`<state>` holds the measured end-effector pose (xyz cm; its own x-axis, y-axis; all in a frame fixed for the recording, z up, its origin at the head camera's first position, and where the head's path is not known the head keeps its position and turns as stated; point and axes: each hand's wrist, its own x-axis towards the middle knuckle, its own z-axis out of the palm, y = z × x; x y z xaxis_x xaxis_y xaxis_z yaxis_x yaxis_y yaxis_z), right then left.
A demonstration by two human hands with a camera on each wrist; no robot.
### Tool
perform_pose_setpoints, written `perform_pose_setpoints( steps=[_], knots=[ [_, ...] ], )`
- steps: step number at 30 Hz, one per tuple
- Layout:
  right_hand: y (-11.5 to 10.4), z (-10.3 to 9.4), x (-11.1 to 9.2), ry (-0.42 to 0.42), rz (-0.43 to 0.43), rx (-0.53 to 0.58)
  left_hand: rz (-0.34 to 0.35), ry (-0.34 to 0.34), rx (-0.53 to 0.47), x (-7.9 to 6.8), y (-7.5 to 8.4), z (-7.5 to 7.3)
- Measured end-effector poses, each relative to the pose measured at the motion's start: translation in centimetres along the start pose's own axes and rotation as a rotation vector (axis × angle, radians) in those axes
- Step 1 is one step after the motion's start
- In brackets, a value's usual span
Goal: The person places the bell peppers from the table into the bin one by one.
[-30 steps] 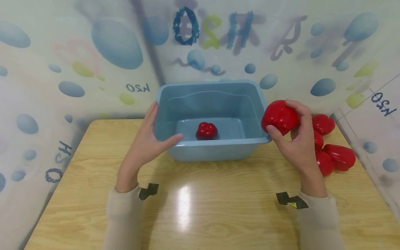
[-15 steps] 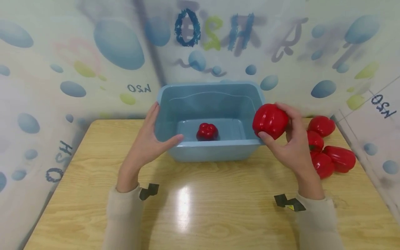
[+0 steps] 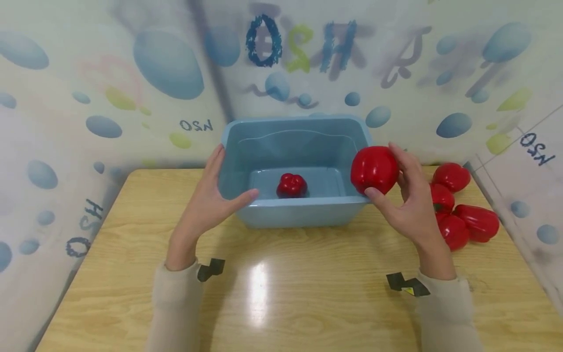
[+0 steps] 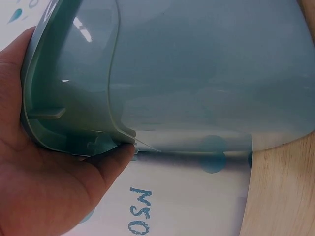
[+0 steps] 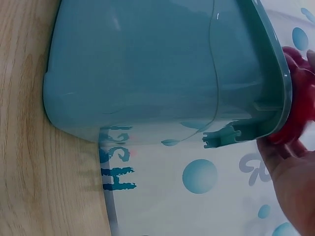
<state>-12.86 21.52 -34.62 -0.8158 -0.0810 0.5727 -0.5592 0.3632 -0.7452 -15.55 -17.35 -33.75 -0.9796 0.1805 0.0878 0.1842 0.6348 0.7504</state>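
A light blue plastic tub (image 3: 299, 214) stands on the table against the wall, with one red bell pepper (image 3: 292, 186) inside on its floor. My left hand (image 3: 203, 205) holds the tub's front left corner, thumb over the front rim and fingers along the left side. In the left wrist view that hand (image 4: 47, 177) lies against the tub's outer wall beneath the rim. My right hand (image 3: 409, 195) grips another red bell pepper (image 3: 374, 169) between thumb and fingers, over the tub's right rim. The right wrist view shows this pepper partly hidden behind the rim.
Several more red bell peppers (image 3: 476, 222) lie together on the right side of the wooden table (image 3: 316, 288). A patterned wall covering (image 3: 167, 63) rises directly behind the tub, and another wall section borders the table at right.
My right hand has moved left with its bell pepper, from beside the tub's right edge to over the rim. The left hand has stayed at the tub's corner.
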Motion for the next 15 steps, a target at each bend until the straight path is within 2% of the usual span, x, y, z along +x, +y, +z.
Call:
perform_pose_setpoints(
  steps=[6,13,15],
  knots=[
    [0.25,0.16,-0.16,0.025,-0.049,0.029,0.0,0.002,-0.001,0.08,-0.12,0.04],
    [0.15,0.12,-0.44,0.07,-0.022,0.051,0.003,0.002,-0.005,0.03,-0.13,0.11],
    [0.11,0.08,-0.74,0.086,-0.019,0.087,0.004,0.003,-0.009,0.04,-0.1,0.19]
  ],
)
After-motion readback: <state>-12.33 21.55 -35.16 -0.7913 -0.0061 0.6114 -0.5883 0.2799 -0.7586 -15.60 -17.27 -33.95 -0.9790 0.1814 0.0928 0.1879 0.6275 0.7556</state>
